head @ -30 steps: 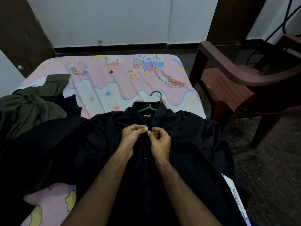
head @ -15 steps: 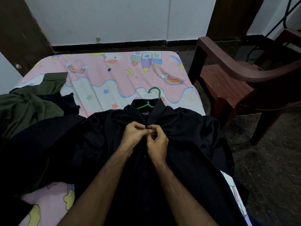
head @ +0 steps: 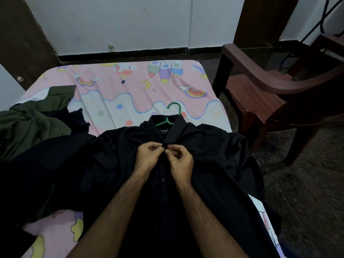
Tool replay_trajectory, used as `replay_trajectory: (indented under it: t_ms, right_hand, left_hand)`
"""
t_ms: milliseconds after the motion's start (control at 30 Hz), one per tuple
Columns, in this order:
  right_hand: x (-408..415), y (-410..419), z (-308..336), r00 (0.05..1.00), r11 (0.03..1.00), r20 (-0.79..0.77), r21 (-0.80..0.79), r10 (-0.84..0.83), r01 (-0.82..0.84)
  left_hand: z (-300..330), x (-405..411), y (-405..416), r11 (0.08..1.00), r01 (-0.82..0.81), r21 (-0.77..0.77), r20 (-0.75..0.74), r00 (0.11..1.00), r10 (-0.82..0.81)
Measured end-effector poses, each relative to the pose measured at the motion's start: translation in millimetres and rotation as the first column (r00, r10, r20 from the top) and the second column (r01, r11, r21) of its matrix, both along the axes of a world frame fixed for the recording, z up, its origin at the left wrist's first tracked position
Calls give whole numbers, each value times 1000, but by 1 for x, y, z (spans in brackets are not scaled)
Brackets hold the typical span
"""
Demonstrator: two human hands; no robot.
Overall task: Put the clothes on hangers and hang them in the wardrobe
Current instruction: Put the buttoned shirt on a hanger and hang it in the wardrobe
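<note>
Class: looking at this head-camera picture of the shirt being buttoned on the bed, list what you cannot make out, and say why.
- Green hanger: only its hook shows; the black shirt covers the rest.
- Top button: hidden by the left hand and right hand.
- Collar label: small print too small.
- Wardrobe: outside the view.

It was a home bedroom: a bed (head: 115, 101) with a child's rainbow-print sheet, clothes (head: 31, 120) heaped on it, and a plastic chair (head: 264, 94) beside.
</note>
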State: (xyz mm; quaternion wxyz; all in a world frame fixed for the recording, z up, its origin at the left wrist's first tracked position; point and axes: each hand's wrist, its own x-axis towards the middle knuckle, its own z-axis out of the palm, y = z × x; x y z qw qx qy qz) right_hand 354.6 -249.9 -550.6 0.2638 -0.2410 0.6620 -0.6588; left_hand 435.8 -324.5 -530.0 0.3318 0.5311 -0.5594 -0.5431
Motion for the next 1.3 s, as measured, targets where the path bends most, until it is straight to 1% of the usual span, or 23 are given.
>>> replay_trajectory:
  t_ms: [100,267,333,433,500,600,700,833,967,1067,1200,1300]
  right_hand:
    - [1,-3,0,999,999,-4,1,-36,36]
    - [2,-5,-1,999,1000,-26,15,-23,23]
    - [2,-6,0,999,1000,-39,15,-27,27]
    - [5,-7,3,997,999,-57,8,-43,44]
    - [7,-7,3,996,998,-69,21,-51,52]
    - [5,-7,5,996,997,-82,54,-45,49]
    - [5,-5,5,996,997,-87,79,6,1]
    - [6,-3,2,995,997,-92,72,23,-17]
    - [4,-1,1,994,998,-97,58,46,-40]
    - [4,0,2,994,998,-103,43,46,-41]
    - [5,0,2,994,999,-105,34,22,-18]
    - [6,-2,2,993,999,-120,30,-13,17]
  left_hand:
    - [-2,4,-2,999,38,0,-2,999,-38]
    - [-4,6,-1,994,96,-49,89,992,-92]
    - [-3,6,-3,992,125,-29,97,988,-122]
    - [1,7,-12,987,155,46,97,983,-159]
    - [1,8,-14,988,146,48,98,984,-150]
    - [-3,9,-9,995,102,-11,79,992,-101]
    - [-7,10,-3,993,85,-85,133,988,-73]
    - [-7,13,-1,976,87,-198,191,980,-48]
    - [-8,15,-4,967,120,-226,228,971,-67]
    - [-8,11,-2,962,107,-250,263,964,-39]
    - [-10,6,-2,966,133,-220,309,949,-61]
    - [-14,7,-8,974,178,-138,264,955,-137]
